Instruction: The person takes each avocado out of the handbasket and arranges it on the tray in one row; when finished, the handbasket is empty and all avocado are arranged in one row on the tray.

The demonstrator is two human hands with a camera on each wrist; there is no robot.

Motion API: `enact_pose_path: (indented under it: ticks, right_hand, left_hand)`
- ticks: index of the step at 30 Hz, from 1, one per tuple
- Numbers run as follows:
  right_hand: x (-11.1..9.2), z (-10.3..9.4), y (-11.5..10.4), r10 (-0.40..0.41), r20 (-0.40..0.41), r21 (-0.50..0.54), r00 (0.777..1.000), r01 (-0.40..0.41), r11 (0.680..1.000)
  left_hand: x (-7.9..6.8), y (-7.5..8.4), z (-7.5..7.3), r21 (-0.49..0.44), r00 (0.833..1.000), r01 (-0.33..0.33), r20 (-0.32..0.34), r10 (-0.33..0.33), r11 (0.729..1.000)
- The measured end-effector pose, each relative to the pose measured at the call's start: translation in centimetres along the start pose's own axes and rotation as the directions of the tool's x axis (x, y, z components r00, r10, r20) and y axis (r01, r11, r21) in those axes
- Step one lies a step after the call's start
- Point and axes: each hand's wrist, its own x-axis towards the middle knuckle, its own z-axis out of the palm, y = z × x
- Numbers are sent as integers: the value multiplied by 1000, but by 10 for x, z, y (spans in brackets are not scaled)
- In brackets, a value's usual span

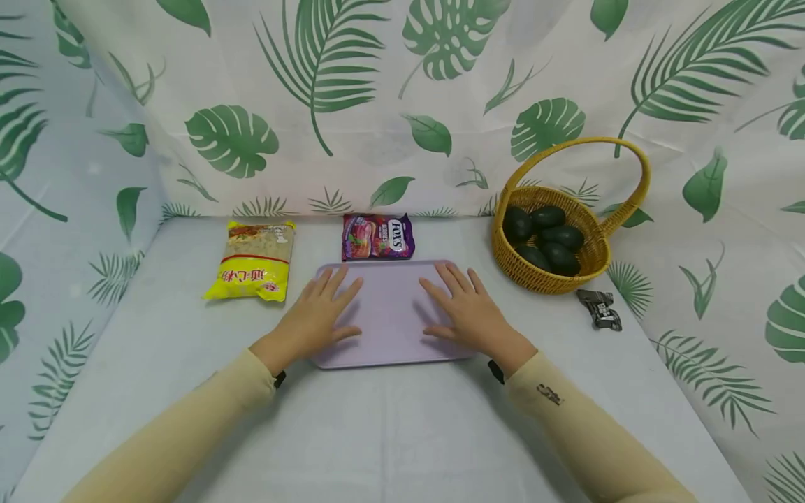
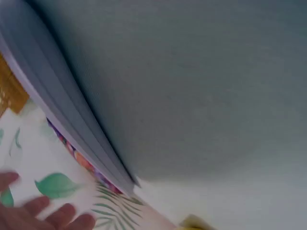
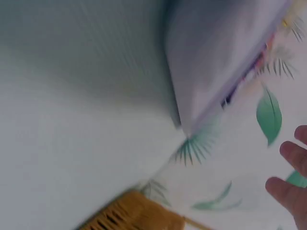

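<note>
A pale purple rectangular tray (image 1: 390, 314) lies on the white table in front of me. Over its left end my left hand (image 1: 314, 314) is spread, fingers apart and thumb pointing inward. My right hand (image 1: 470, 313) mirrors it over the right end, fingers likewise spread. Neither hand grips anything. In the left wrist view, the tray's side (image 2: 62, 86) runs diagonally, with blurred left fingertips (image 2: 64, 214) at the lower left. The right wrist view has the tray's corner (image 3: 211, 62) at the top and right fingertips (image 3: 288, 189) at the right edge.
Behind the tray lies a purple Fox's Berries candy bag (image 1: 377, 237). A yellow food packet (image 1: 251, 272) is at the left. The wicker basket (image 1: 534, 279) at the right holds several dark green avocados (image 1: 560, 258) under a tall handle. Beside it lies a small black wrapped packet (image 1: 600, 309).
</note>
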Motion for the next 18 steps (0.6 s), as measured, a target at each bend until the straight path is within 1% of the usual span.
enact_pose_path:
  ticks: [1, 2, 3, 4, 5, 6, 7, 9, 12, 14, 15, 16, 17, 18]
  right_hand:
    - [0, -5, 5, 1, -25, 22, 1000, 0, 1000]
    - [0, -12, 11, 3, -55, 44, 998, -1, 999]
    - [-1, -19, 18, 16, -73, 67, 997, -11, 998]
    - [-1, -26, 27, 34, -87, 90, 996, -27, 996]
    - [-2, -35, 36, 62, -95, 119, 994, -51, 992]
    - [-3, -43, 47, 98, -89, 145, 991, -85, 986]
    - [-5, -50, 58, 137, -80, 170, 987, -122, 978]
    - [-9, -62, 81, 226, -26, 206, 974, -216, 954]
    - [-12, -72, 116, 330, 95, 219, 939, -343, 913]
    - [-13, -72, 136, 361, 196, 220, 912, -400, 890]
    - [-13, -71, 146, 364, 247, 220, 898, -417, 882]
    - [-13, -69, 154, 362, 298, 229, 883, -435, 871]
    - [-12, -67, 162, 357, 349, 234, 866, -450, 862]
    - [-12, -64, 168, 347, 392, 244, 852, -460, 854]
  left_hand:
    - [-1, -2, -2, -65, 998, 53, -10, -54, 996]
    - [-2, -5, -5, -138, 993, 110, -18, -114, 984]
    - [-4, -7, -7, -209, 985, 167, -16, -174, 964]
    - [-5, -10, -9, -284, 973, 222, -2, -233, 933]
    - [-8, -12, -11, -351, 958, 276, 26, -285, 895]
    - [-10, -15, -12, -402, 943, 323, 61, -327, 857]
    - [-12, -18, -14, -451, 931, 358, 102, -352, 818]
    - [-16, -23, -13, -526, 905, 424, 206, -373, 737]
    - [-21, -29, -10, -626, 872, 490, 337, -356, 607]
    - [-23, -31, -7, -678, 853, 521, 398, -338, 518]
    - [-24, -32, -5, -700, 848, 529, 413, -332, 481]
    - [-25, -32, -4, -714, 845, 534, 422, -329, 453]
    - [-26, -32, -3, -723, 842, 538, 429, -328, 434]
    - [-27, -33, -2, -728, 839, 541, 434, -328, 421]
